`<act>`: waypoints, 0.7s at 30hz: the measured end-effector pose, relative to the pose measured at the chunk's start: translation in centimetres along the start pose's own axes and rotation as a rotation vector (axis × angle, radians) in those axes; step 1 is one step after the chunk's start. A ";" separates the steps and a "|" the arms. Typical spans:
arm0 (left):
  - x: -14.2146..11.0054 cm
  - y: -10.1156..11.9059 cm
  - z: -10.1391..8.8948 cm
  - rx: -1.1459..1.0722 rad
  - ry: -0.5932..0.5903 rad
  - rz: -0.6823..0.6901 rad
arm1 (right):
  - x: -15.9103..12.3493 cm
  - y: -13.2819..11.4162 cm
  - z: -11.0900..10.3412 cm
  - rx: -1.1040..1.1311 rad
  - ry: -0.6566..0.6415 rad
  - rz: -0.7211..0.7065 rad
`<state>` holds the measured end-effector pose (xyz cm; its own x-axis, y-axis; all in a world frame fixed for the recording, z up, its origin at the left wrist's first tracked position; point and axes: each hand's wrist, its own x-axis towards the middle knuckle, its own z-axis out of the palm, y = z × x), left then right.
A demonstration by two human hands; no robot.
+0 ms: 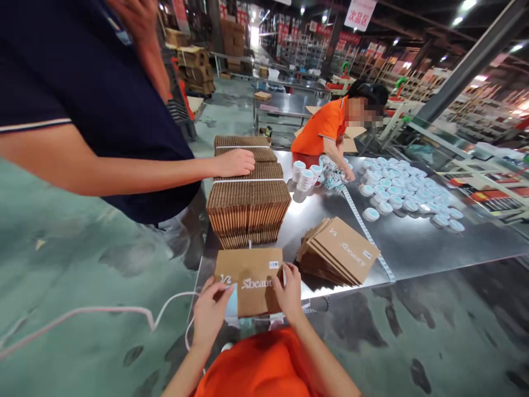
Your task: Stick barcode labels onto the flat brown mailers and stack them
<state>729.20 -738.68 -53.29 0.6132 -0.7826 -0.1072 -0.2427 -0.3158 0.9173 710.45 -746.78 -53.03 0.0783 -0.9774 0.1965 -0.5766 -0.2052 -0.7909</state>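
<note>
flat box (pixel 250 281): brown kraft, white script logo, small white label w/ black print
thing in my left hand (pixel 211 314): pale blue, maybe a lid, hard to tell
carton stack (pixel 339 251): same brown, white logo
bundles (pixel 248 205): brown corrugated, white straps
jars (pixel 407 193): white, light-blue tops
table (pixel 413 242): silver-grey
my shirt (pixel 258 366): orange

two strapped cardboard bundles (pixel 248 193), one loose box stack (pixel 336 251), three people (pixel 330 129)

Lighting: bright overhead lamps (pixel 467 5); glare on steel table (pixel 413 242). Edges curve, wide-angle distortion. One face blurred.
</note>
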 end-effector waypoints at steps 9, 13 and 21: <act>-3.8 6.5 -1.7 -0.359 -0.040 0.058 | 5.3 1.2 -12.5 0.287 0.450 0.124; -3.2 6.6 -1.0 -0.488 -0.095 -0.068 | 9.7 7.4 -18.7 -0.105 0.680 0.405; -3.6 7.2 -0.3 -0.513 -0.183 -0.093 | 6.7 7.7 -11.8 -0.461 0.499 0.066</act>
<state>725.47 -737.99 -46.15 0.4624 -0.8590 -0.2197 0.2317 -0.1221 0.9651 696.91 -754.29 -50.97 -0.2889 -0.8238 0.4877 -0.8637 0.0045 -0.5041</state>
